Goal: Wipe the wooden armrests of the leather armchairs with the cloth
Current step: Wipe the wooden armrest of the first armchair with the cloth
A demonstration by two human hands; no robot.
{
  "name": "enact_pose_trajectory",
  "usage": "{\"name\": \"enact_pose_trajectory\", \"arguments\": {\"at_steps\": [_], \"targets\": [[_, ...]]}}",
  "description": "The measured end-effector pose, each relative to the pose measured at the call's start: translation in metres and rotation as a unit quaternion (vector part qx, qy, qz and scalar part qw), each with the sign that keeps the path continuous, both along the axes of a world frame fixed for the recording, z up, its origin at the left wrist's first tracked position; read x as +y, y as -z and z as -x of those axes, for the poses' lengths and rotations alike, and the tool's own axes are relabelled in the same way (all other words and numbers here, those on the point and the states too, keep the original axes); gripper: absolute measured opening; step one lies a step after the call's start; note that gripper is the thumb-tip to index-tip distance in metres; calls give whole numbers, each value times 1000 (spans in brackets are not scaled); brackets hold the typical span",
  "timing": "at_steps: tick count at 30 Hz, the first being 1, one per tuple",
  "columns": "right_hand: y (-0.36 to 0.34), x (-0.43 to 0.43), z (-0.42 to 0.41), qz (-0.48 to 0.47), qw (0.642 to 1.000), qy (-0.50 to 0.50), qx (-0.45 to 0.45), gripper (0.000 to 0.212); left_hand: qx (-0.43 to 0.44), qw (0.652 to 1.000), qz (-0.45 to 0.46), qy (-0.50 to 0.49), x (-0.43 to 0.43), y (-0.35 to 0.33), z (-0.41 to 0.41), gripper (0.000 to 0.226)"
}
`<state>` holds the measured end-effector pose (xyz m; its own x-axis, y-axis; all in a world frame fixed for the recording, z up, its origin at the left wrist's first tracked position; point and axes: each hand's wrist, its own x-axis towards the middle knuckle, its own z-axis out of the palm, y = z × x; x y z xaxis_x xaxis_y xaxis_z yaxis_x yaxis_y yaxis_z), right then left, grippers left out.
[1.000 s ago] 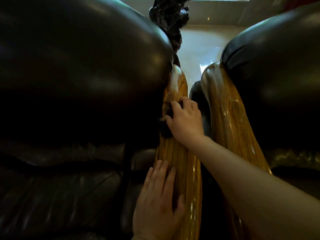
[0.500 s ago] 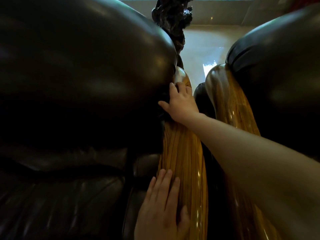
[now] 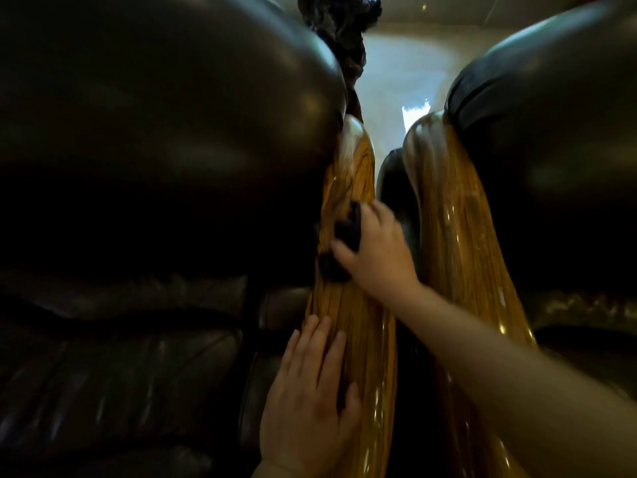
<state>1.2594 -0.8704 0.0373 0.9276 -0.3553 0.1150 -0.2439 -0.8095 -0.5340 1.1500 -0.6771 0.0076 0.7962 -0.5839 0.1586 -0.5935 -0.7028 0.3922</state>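
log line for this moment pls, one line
phase: wiping | right hand: presses dark cloth on left armrest | left hand: flat on same armrest, nearer | right armrest: untouched

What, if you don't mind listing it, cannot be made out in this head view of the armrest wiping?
- Cloth: mostly hidden under the right hand; its size and fold are unclear.
- Left armrest: the near end is cut off by the bottom edge, part lies under the left hand.
- Right armrest: the lower part is hidden by the forearm.
- Dark carved object: too dark and blurred to identify.

Right hand (image 3: 374,250) with cloth (image 3: 346,232) slid back down armrest (image 3: 348,315).
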Motion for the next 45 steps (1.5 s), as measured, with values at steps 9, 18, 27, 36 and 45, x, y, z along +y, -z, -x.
{"name": "enact_pose_trajectory", "arguments": {"at_steps": [9,18,27,36,45], "targets": [[9,15,62,-119,991,51,-32,79,-6,1000,-21,-4,1,5,2,58],[-2,-8,3,-227,970,86,6,59,-17,1000,1,-20,2,2,4,60],[45,79,233,-238,971,35,6,89,8,997,71,-24,3,0,6,52],[3,52,112,-16,998,59,-20,76,177,951,253,-25,21,-19,7,62],[34,118,208,239,894,-380,-11,62,167,966,196,3,84,-21,10,63]]}}
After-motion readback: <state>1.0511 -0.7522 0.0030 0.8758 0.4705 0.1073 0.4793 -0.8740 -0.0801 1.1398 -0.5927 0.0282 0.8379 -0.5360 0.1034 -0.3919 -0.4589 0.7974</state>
